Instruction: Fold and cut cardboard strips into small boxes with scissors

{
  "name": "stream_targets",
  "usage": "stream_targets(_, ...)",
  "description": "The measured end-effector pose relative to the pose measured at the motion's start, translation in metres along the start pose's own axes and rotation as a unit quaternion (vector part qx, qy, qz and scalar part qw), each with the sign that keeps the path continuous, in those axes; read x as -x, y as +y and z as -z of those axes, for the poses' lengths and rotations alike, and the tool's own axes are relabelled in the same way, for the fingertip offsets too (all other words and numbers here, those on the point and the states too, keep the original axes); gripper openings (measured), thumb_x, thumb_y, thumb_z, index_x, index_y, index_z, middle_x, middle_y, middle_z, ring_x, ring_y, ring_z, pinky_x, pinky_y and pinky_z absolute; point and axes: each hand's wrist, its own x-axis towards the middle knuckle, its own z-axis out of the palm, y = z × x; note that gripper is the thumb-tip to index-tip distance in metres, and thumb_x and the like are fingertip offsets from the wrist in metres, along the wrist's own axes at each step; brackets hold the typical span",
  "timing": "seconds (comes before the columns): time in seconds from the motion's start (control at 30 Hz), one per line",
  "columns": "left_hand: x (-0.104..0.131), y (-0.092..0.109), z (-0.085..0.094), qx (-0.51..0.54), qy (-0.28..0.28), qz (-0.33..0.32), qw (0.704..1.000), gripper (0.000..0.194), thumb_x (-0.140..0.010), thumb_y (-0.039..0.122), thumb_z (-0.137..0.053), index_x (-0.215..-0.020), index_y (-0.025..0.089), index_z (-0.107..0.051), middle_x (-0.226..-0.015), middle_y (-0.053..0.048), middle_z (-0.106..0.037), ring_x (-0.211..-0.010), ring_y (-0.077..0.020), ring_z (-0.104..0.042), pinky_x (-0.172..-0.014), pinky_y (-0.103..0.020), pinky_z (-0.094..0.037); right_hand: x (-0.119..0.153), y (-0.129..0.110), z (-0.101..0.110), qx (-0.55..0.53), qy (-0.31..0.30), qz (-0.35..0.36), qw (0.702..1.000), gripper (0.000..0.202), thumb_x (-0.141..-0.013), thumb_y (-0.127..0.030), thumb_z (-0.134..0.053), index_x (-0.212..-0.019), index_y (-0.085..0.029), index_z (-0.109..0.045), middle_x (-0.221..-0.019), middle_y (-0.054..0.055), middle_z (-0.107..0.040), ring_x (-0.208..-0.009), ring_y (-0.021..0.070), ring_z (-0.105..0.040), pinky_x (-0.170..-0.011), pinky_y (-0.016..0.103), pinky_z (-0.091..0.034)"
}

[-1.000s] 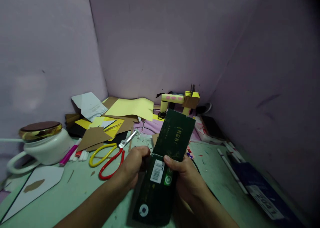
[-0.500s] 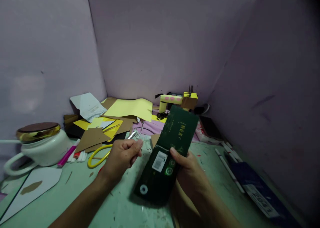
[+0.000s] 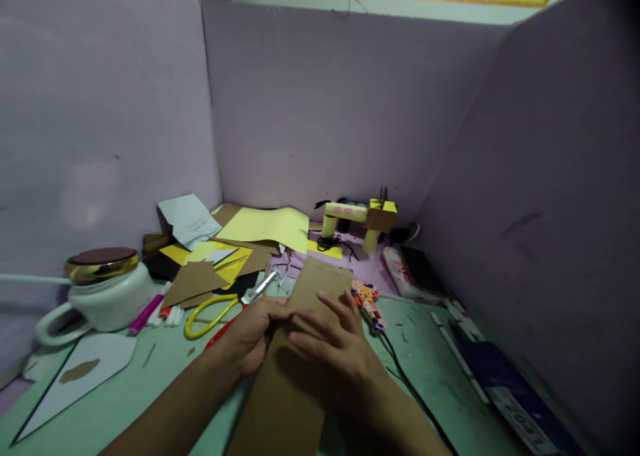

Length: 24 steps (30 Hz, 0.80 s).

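A long strip of plain brown cardboard (image 3: 285, 409) lies lengthwise in front of me, its far end pointing to the back wall. My left hand (image 3: 255, 333) is closed on its left edge, thumb and fingers together there. Across the strip's face rests my right hand (image 3: 335, 339), fingers spread and open, hiding part of the middle. Just left of my left hand are scissors (image 3: 250, 298) with one yellow and one red handle, partly covered by that hand. Beyond the strip's right edge sits a colourful patterned object (image 3: 367, 301) with a black cable.
At left stand a white mug (image 3: 113, 303) with a gold-rimmed lid and several markers (image 3: 150, 309). Paper and cardboard scraps (image 3: 195, 283) pile behind. A yellow paper giraffe-like model (image 3: 350, 213) stands at the back. A phone (image 3: 423, 269) and a blue item (image 3: 505, 383) lie right.
The dark green printed panel no longer shows; plain brown cardboard faces up under my hands. My right hand went from gripping to lying spread, and my left moved onto the edge. The view tilted upward.
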Motion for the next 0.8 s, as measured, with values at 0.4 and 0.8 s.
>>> stream_targets(0.4, -0.011, -0.008, 0.004, -0.019, 0.099, -0.074, 0.992, 0.008, -0.063, 0.016, -0.065, -0.070, 0.014, -0.064, -0.065, -0.004, -0.069, -0.060, -0.0165, -0.062, -0.057, -0.024, -0.047, 0.010, 0.048, 0.027, 0.134, 0.113, -0.399, 0.900, 0.038, -0.079, -0.035, -0.050, -0.109, -0.014, -0.059, -0.101, 0.016, -0.066, -0.092, 0.0307, -0.061, -0.074, 0.043, -0.048)
stream_targets(0.8, -0.010, -0.012, 0.003, -0.003, 0.086, -0.107, 0.991, 0.013, -0.063, 0.021, -0.067, -0.073, 0.013, -0.066, -0.064, -0.004, -0.069, -0.065, -0.0177, -0.064, -0.056, -0.023, -0.047, -0.006, 0.000, 0.004, -0.274, 0.137, -0.420, 0.854, 0.035, -0.073, -0.045, -0.063, -0.094, -0.018, -0.066, -0.095, 0.012, -0.069, -0.083, 0.0286, -0.062, -0.073, 0.042, -0.046)
